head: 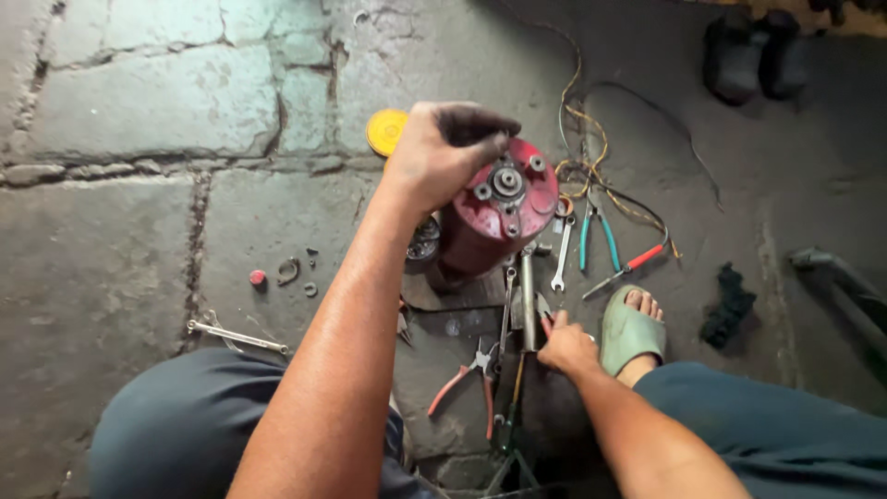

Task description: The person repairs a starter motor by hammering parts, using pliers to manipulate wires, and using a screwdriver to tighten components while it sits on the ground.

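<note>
Two bare hands work over a stone floor in the single head view. The left hand rests on top of one red motor, fingers curled over its upper rim, clamped on the housing; the motor stands tilted on the floor, its end plate with shaft and bolts facing the camera. The right hand lies lower, beside the foot, fingers closed around the lower part of a long steel tool that points up at the motor's base.

Three pliers show: one pair with orange handles near the right hand, one with teal handles, and one with red handles, the last two to the right of the motor. Two spanners can be counted: one far left by the knee, one just beside the motor. One yellow disc lies behind the left wrist. One small red cap and a few metal bits lie to the left. One green sandal is on the foot. One dark rag lies at right, with tangled wires above.
</note>
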